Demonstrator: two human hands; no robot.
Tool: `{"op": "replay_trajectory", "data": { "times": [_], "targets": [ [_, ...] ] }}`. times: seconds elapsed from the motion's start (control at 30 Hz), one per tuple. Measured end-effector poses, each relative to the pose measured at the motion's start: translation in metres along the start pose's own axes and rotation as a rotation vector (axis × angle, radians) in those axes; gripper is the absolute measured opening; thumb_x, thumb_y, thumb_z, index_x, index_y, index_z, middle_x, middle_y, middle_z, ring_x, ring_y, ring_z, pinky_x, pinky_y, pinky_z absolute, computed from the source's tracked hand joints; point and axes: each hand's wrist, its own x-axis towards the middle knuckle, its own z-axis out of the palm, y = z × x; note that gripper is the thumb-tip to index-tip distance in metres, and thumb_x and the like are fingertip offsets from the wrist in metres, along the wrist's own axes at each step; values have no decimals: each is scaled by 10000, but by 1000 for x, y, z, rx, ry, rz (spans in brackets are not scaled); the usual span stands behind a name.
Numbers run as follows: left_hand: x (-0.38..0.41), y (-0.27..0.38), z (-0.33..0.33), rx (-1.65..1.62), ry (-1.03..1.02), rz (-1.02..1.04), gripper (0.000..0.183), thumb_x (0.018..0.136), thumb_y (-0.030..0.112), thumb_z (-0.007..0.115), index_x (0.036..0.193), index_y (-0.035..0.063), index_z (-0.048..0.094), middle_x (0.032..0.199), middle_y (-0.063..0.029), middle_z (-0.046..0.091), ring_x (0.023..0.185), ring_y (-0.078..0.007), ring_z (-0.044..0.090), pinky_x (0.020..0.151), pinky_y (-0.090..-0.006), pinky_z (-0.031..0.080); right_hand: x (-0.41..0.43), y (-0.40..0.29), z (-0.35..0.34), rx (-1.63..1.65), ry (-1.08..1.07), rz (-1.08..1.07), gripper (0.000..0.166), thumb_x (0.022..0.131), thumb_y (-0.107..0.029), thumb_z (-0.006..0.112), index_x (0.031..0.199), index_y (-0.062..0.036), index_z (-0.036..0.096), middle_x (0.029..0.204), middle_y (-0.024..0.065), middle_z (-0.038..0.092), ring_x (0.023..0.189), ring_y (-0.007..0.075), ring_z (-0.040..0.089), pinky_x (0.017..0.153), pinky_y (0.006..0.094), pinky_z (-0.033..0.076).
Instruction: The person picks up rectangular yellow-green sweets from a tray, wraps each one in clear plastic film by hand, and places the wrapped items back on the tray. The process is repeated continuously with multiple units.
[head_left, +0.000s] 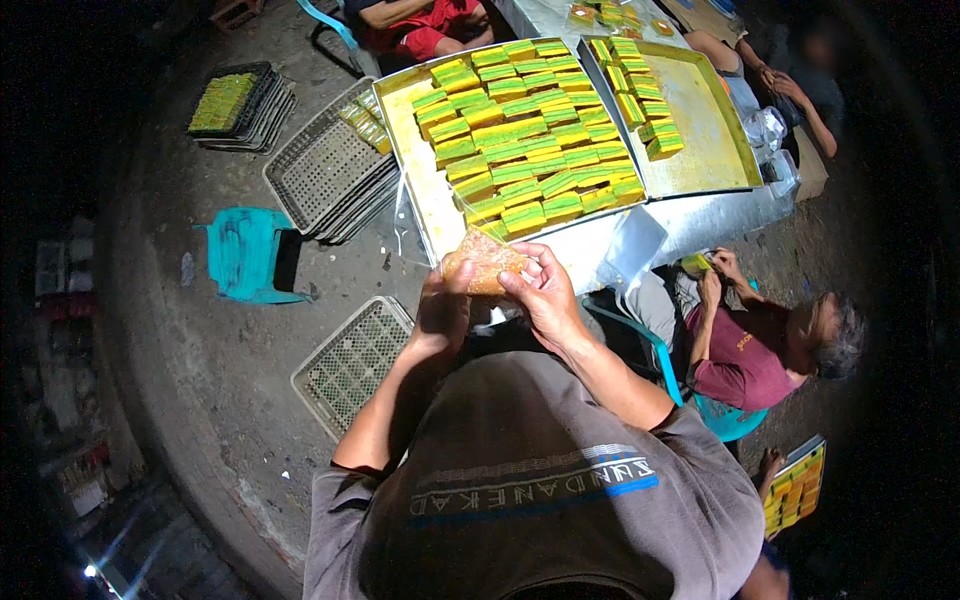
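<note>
Both my hands hold one piece of layered cake (484, 262) with a brown, speckled face, and clear plastic film shows around its upper edge. My left hand (444, 304) grips its left side, the thumb lying on the brown face. At its right corner, my right hand (546, 289) pinches it between thumb and fingers. Just beyond them a large metal tray (442, 217) holds rows of green and yellow layered cake slices (510, 131). Clear plastic bags (636, 241) lie on the metal table right of my right hand.
A second tray (697, 124) with several slices adjoins on the right. Stacked plastic crates (300, 180), a lone crate (345, 360) and a teal stool (244, 255) stand on the floor at left. A co-worker in a maroon shirt (742, 345) sits at right; other people sit around the table.
</note>
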Motion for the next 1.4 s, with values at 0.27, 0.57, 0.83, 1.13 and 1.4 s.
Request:
{"op": "replay_trajectory", "data": {
  "times": [0.27, 0.57, 0.83, 1.13, 1.4],
  "targets": [
    [-15, 37, 30, -350, 123, 80, 947, 856, 814, 452, 1481, 105, 408, 1281, -70, 566, 1247, -231, 528, 1104, -420, 399, -11, 35, 2, 160, -188, 83, 471, 866, -11, 734, 1239, -86, 456, 1251, 125, 576, 1098, 242, 635, 914, 356, 564],
    [-12, 37, 30, -458, 9, 63, 983, 847, 802, 480, 1453, 33, 394, 1273, -173, 573, 1203, -331, 552, 1081, -542, 408, 0, 59, -16, -16, -196, -36, 451, 844, 58, 747, 1110, -59, 402, 1241, 142, 553, 1080, 178, 639, 877, 307, 574],
    [10, -14, -2, -481, -19, -4, 740, 960, 621, 475, 1417, 39, 465, 1243, -169, 614, 1171, -298, 569, 1051, -474, 419, 24, 31, -26, -602, -191, -116, 419, 876, 39, 704, 1176, -52, 427, 1001, 58, 601, 881, 67, 600, 780, 261, 531],
    [4, -27, -26, -578, 70, -44, 631, 996, 531, 488, 1396, 43, 477, 1286, -177, 592, 1176, -304, 584, 1010, -499, 480, 53, 22, -141, -1610, 223, -316, 251, 887, -234, 692, 1100, -108, 735, 948, 119, 652, 953, 308, 642, 834, 423, 521],
    [-10, -31, -20, -579, 113, -53, 545, 1035, 461, 445, 1351, 21, 505, 1238, -198, 617, 1134, -335, 608, 990, -503, 492, 69, 41, -150, -1642, 339, -296, 253, 836, -282, 766, 1013, -100, 766, 876, 110, 634, 849, 305, 650, 748, 412, 519]
  ]
}}
